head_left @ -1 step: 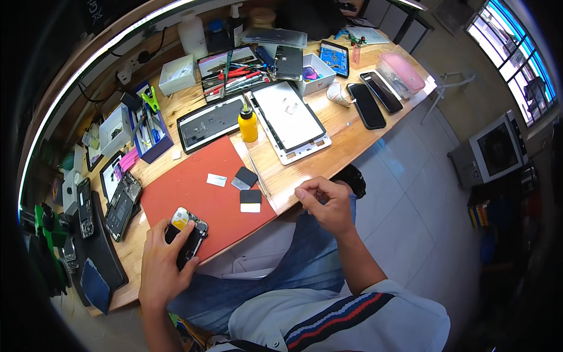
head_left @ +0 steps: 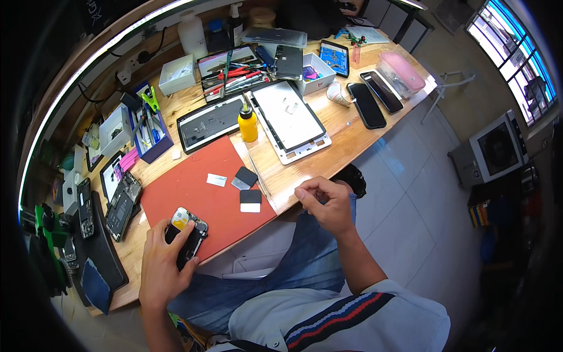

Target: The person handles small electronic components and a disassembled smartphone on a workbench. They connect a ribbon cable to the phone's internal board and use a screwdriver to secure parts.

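Observation:
My left hand (head_left: 164, 261) grips an opened smartphone (head_left: 190, 249) at the near left corner of the red-orange mat (head_left: 187, 170). Its fingers lie along the far side and over the top, the thumb on the near side. A yellow patch and bare metal parts show at the phone's far end. My right hand (head_left: 328, 205) hovers off the table's front edge, thumb and forefinger drawn together; whatever they hold, if anything, cannot be made out. On the mat lie two black-and-pale flat pieces (head_left: 250, 196) and a small white label-like strip (head_left: 216, 179).
Behind the mat stand a yellow bottle (head_left: 248, 126), a white-framed tablet panel (head_left: 287, 117) and a dark tablet panel (head_left: 211, 124). A tray of tools (head_left: 234, 73) sits further back. Opened phones (head_left: 123, 205) lie at left; two dark phones (head_left: 366, 107) rest at right.

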### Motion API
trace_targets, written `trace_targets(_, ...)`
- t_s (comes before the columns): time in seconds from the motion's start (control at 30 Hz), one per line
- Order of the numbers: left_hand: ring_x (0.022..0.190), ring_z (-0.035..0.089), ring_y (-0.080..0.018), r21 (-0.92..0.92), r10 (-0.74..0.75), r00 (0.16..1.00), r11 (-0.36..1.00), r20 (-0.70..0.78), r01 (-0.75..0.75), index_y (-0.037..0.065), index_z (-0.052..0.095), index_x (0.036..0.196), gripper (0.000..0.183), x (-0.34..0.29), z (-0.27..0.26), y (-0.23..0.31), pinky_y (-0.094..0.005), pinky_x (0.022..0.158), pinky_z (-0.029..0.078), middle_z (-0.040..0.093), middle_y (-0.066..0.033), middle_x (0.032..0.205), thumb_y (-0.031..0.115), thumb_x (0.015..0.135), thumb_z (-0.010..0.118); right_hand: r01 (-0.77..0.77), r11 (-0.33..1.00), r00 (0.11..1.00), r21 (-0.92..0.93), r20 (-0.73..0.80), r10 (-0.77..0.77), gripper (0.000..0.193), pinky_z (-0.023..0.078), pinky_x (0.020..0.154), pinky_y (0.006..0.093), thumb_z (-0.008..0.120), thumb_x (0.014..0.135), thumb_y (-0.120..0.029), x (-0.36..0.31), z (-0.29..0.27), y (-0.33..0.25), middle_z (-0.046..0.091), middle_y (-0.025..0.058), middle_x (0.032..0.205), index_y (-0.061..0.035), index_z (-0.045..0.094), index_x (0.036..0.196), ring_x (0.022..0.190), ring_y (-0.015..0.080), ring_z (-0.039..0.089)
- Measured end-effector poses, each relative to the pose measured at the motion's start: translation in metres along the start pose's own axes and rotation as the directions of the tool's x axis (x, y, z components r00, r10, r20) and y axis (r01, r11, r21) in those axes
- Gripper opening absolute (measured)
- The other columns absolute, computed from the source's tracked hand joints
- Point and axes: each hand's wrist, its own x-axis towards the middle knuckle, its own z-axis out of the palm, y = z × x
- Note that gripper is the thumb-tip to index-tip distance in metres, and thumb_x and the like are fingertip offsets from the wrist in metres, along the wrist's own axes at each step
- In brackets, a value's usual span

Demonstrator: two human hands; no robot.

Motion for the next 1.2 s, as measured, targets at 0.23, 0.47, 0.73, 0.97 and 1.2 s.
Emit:
trace_targets(0.23, 0.123, 0.047, -0.0419, -0.014, 0.05, 0.998, 0.999, -0.025, -0.05, 0.017, 0.06, 0.134, 0.062, 0.009, -0.002, -0.002, -0.0471, 0.104, 0.039, 0.046, -0.0242, 0.137, 0.022, 0.075, 0.078, -0.013, 1.0, 0.996, 0.027, -0.093, 0.015, 0.01, 0.042, 0.053, 0.0164, 0.072, 0.09, -0.008, 0.0, 0.001, -0.002, 0.065, -0.0001, 0.069, 0.0015, 0.071, 0.091, 0.059, 0.0024, 0.057)
trace_targets(0.47, 0.126, 0.044, -0.0396, 0.008, 0.025, 0.997, 1.0, -0.075, -0.024, 0.015, 0.06, 0.133, 0.062, 0.004, 0.006, 0.003, -0.05, 0.104, 0.036, 0.045, -0.0214, 0.139, 0.03, 0.076, 0.08, -0.021, 0.999, 0.999, 0.03, -0.038, 0.022, 0.009, 0.038, 0.051, 0.016, 0.071, 0.091, -0.008, 0.004, 0.003, 0.0, 0.063, -0.0032, 0.068, 0.0014, 0.071, 0.091, 0.058, -0.0006, 0.051)
trace_targets(0.73, 0.126, 0.041, -0.0391, 0.123, 0.101, 0.989, 0.989, -0.109, -0.087, 0.005, 0.058, 0.13, 0.082, 0.007, 0.013, 0.014, -0.0525, 0.107, 0.03, 0.047, -0.0176, 0.133, 0.043, 0.063, 0.087, 0.027, 0.993, 0.994, 0.119, -0.111, -0.014, 0.01, 0.037, 0.049, 0.0157, 0.072, 0.091, -0.008, 0.01, 0.0, -0.002, 0.061, -0.0038, 0.067, 0.0019, 0.071, 0.092, 0.056, -0.0014, 0.048)
trace_targets(0.97, 0.127, 0.041, -0.037, 0.184, 0.138, 0.985, 0.976, -0.1, -0.118, -0.005, 0.052, 0.129, 0.076, 0.008, 0.019, 0.019, -0.052, 0.108, 0.029, 0.049, -0.0176, 0.13, 0.037, 0.072, 0.08, 0.026, 0.996, 0.992, 0.084, -0.129, -0.015, 0.009, 0.038, 0.048, 0.0169, 0.071, 0.091, -0.006, 0.025, 0.012, -0.026, 0.062, -0.0011, 0.067, 0.0021, 0.069, 0.092, 0.054, 0.0018, 0.052)
trace_targets(1.2, 0.127, 0.043, -0.0332, 0.154, 0.134, 0.98, 0.982, -0.145, -0.111, -0.003, 0.053, 0.128, 0.069, 0.006, 0.028, 0.012, -0.0512, 0.109, 0.029, 0.052, -0.0166, 0.127, 0.036, 0.077, 0.078, 0.019, 0.996, 0.994, 0.082, -0.107, -0.01, 0.009, 0.04, 0.047, 0.0179, 0.07, 0.091, -0.005, 0.026, 0.026, -0.014, 0.06, 0.0014, 0.064, 0.0034, 0.065, 0.092, 0.05, 0.0045, 0.051)
